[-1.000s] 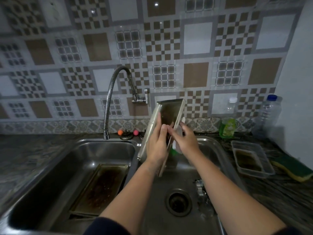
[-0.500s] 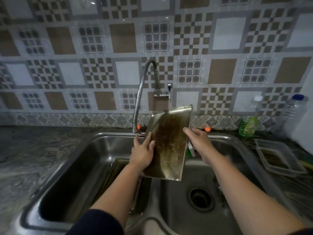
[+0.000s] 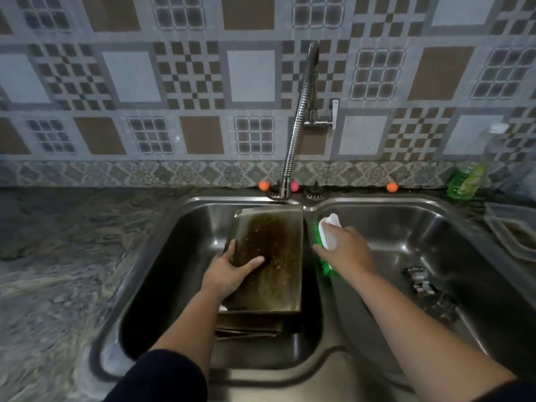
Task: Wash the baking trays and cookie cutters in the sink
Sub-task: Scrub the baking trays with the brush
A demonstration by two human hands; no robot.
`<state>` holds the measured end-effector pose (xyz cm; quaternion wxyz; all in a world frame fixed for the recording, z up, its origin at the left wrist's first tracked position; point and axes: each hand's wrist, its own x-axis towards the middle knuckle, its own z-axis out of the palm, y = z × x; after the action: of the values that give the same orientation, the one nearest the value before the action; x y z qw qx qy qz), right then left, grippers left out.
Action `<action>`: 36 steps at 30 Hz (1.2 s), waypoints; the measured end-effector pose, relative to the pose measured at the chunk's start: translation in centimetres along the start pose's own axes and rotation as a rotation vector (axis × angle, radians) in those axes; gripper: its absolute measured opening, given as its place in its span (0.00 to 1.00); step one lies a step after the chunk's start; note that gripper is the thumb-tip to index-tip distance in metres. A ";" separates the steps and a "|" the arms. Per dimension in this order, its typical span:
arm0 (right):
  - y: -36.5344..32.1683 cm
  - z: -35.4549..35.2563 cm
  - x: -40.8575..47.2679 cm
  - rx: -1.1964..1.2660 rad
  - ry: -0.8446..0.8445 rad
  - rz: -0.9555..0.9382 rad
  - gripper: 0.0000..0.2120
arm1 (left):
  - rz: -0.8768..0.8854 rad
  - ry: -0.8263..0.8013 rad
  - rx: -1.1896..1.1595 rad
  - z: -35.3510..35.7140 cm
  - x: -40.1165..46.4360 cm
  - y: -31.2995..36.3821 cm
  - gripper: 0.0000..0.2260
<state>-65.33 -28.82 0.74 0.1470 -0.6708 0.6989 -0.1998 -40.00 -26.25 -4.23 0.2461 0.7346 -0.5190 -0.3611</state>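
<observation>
A stained, brown-crusted baking tray (image 3: 275, 256) lies tilted in the left basin of the double sink (image 3: 185, 221), on top of another tray (image 3: 249, 326) whose edges show below it. My left hand (image 3: 232, 271) grips the top tray's left edge, thumb on its dirty face. My right hand (image 3: 345, 250) hovers over the divider between the basins and holds a white-handled scrub brush with green bristles (image 3: 327, 236). Metal cookie cutters (image 3: 419, 280) lie in the right basin.
The flexible steel faucet (image 3: 298, 123) arcs over the back of the sink, no water visible. A green dish soap bottle (image 3: 467, 178) and a clear plastic container (image 3: 513, 236) stand at the right. Small orange and pink balls (image 3: 263, 186) sit behind the sink. Marbled countertop (image 3: 58, 256) spreads left.
The tray, held upright over the right basin before, has been carried left and lowered into the left basin onto the other tray. My right hand has come off it, still holding the brush.
</observation>
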 end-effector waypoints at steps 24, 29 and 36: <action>-1.3 3.3 1.3 -0.257 0.042 -0.022 0.25 | -0.277 -0.017 0.459 3.7 5.1 -6.2 0.45; -1.3 3.3 1.1 -0.260 0.047 -0.026 0.25 | -0.289 -0.031 0.516 3.9 4.6 -5.3 0.43; -0.8 2.7 1.0 -0.219 0.003 -0.058 0.24 | -0.113 -0.001 0.481 4.2 3.6 0.0 0.25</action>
<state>-63.39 -30.09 -1.22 0.0659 -0.7026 0.6970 -0.1273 -42.62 -29.63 -7.80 0.0433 0.7998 -0.5483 -0.2405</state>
